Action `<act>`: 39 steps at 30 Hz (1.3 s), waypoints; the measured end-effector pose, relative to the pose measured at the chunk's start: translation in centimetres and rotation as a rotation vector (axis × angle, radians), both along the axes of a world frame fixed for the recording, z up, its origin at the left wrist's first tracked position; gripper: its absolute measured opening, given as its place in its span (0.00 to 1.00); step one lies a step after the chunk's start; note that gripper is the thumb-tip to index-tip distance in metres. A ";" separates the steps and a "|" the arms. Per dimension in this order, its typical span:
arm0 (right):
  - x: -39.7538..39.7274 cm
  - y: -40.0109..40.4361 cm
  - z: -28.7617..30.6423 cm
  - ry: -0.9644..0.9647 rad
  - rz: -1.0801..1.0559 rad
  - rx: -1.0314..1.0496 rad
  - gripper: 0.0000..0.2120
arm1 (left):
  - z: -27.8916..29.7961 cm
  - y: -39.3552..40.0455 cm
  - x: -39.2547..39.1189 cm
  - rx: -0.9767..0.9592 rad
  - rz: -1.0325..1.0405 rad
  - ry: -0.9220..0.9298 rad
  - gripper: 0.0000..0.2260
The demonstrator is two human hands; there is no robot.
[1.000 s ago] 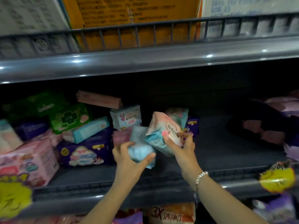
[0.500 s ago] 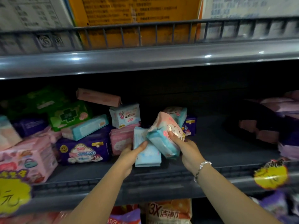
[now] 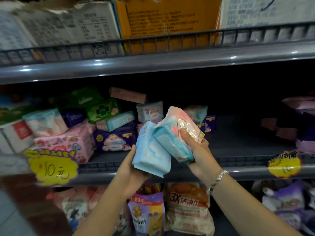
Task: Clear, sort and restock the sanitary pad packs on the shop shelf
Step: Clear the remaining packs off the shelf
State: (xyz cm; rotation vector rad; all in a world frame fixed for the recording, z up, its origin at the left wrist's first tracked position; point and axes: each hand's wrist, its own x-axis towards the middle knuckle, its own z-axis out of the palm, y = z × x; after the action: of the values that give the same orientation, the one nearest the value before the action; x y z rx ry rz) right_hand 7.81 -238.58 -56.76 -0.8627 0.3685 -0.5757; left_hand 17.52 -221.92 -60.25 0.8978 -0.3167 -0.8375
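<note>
Two soft, light packs held near the shelf [image 3: 238, 150] front: left hand [image 3: 131, 167] grips the blue pack [image 3: 150, 150], right hand [image 3: 197, 150] pinches the pink-teal pack [image 3: 172, 140]. Slick film; likely best gripped mid-body.

Glossy plastic pad packs [image 3: 151, 150], smooth grey shelf rail [image 3: 153, 63]

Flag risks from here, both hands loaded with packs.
1. The right hand grips two packs at once, the pink pack and the teal pack; the teal one could slide out.
2. The left hand holds the light blue pack from below, so it may tip off.
3. The heaped packs on the shelf could topple if bumped.
</note>
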 end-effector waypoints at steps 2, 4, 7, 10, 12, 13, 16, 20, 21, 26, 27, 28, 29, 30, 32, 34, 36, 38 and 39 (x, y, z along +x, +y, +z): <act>-1.1 1.9 -1.2 0.027 0.010 -0.037 0.40 | -1.2 1.5 -1.8 -0.055 -0.038 0.071 0.29; -2.2 3.2 -2.4 0.041 -0.002 -0.045 0.38 | -2.3 2.9 -3.4 -0.070 -0.072 0.101 0.31; -4.0 4.0 -4.5 0.078 -0.019 -0.080 0.42 | -4.3 4.5 -5.2 0.035 -0.006 -0.034 0.26; -5.7 4.1 -6.9 0.184 -0.002 -0.190 0.53 | -6.8 6.3 -6.2 0.077 0.173 -0.183 0.28; -6.8 4.5 -8.6 0.237 0.006 -0.254 0.55 | -8.8 7.7 -6.9 0.186 0.268 -0.275 0.33; -7.2 4.9 -9.6 0.261 0.010 -0.287 0.55 | -9.8 8.3 -7.2 0.246 0.282 -0.283 0.34; -7.9 6.1 -12.1 0.327 0.050 -0.344 0.49 | -11.8 9.0 -8.7 0.241 0.283 -0.124 0.29; -7.9 6.3 -13.8 0.349 0.073 -0.276 0.52 | -13.1 9.4 -9.0 0.205 0.248 0.134 0.21; -8.0 6.2 -13.8 0.347 0.077 -0.272 0.51 | -13.5 9.6 -8.9 0.222 0.235 0.165 0.22; -9.3 6.0 -15.1 0.372 0.083 -0.254 0.43 | -15.2 9.9 -10.1 0.137 0.099 0.314 0.27; -9.5 6.0 -15.5 0.388 0.085 -0.242 0.41 | -15.4 9.8 -10.3 0.123 0.087 0.327 0.28; -9.9 6.0 -15.9 0.409 0.083 -0.237 0.40 | -15.9 9.8 -10.4 0.126 0.080 0.341 0.28; -10.1 6.1 -16.1 0.426 0.080 -0.242 0.38 | -16.2 9.9 -10.4 0.137 0.074 0.355 0.28; -10.3 6.1 -16.3 0.437 0.074 -0.250 0.36 | -16.4 10.0 -10.4 0.158 0.069 0.365 0.28; -10.8 5.8 -17.0 0.459 0.070 -0.279 0.37 | -16.7 10.2 -10.3 0.181 0.056 0.382 0.28; -11.4 5.5 -17.7 0.485 0.077 -0.333 0.40 | -17.0 10.4 -10.3 0.247 0.063 0.299 0.25; -12.1 5.0 -18.4 0.524 0.083 -0.404 0.42 | -17.2 10.5 -10.3 0.451 0.050 0.052 0.25; -12.8 4.2 -19.2 0.570 0.069 -0.480 0.43 | -18.0 10.8 -9.9 0.746 -0.067 -0.328 0.31; -13.1 3.8 -19.6 0.592 0.053 -0.526 0.42 | -18.6 10.7 -9.7 0.867 -0.158 -0.528 0.35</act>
State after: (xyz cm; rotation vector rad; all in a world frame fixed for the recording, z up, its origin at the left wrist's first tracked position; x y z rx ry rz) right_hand -5.27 -234.81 -76.39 -1.5523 0.7456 -0.3583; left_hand 7.84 -211.20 -78.81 1.9360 -0.4962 -0.8785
